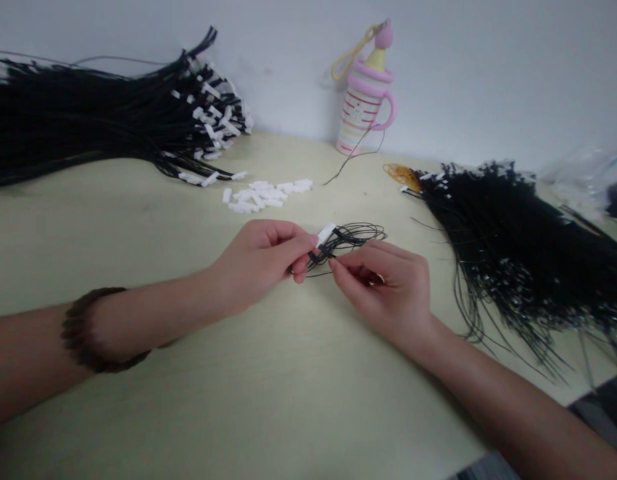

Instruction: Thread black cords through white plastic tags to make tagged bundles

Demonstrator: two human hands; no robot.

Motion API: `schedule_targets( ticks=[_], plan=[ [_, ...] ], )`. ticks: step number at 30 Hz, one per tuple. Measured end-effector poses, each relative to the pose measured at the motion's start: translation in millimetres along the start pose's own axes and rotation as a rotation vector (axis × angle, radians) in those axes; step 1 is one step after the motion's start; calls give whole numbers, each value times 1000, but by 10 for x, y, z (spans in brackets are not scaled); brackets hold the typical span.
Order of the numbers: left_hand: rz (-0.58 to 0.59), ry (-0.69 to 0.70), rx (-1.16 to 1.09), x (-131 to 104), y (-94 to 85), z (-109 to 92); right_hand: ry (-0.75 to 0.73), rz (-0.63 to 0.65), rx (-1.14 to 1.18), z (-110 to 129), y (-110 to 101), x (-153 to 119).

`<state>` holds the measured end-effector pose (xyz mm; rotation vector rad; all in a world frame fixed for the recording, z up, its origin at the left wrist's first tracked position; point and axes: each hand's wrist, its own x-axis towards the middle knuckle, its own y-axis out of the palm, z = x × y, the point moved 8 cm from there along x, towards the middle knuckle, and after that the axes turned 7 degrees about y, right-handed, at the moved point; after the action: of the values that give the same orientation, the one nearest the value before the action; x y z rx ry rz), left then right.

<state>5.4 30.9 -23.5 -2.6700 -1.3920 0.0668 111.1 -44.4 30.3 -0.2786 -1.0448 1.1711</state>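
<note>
Between thumb and fingers, my left hand [268, 260] pinches a white plastic connector [326, 234], which points up and to the right. Thin black wires [361, 233] run at the connector and loop loosely on the table just beyond both hands. My right hand [388, 277] is closed in a pinch on a black wire close to the connector's lower end. The tip of that wire is hidden by the fingers. Farther back lies a loose pile of white connectors [261, 196], apart from both hands.
A thick bundle of black cables [113, 113] with white ends fills the back left. On the right spreads a heap of thin black wires [518, 247], beside an orange coil [402, 175]. A striped cup-shaped bottle [361, 110] stands against the wall. A clear plastic bag [578, 177] lies far right.
</note>
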Motion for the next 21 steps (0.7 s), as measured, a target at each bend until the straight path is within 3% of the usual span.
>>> schedule_targets(
  ticks=[12, 21],
  plan=[
    [-42, 41, 24, -16, -9, -33, 5, -8, 6, 4, -19, -8],
    [-41, 45, 31, -22, 1, -20, 121, -11, 53, -127, -10, -8]
  ],
)
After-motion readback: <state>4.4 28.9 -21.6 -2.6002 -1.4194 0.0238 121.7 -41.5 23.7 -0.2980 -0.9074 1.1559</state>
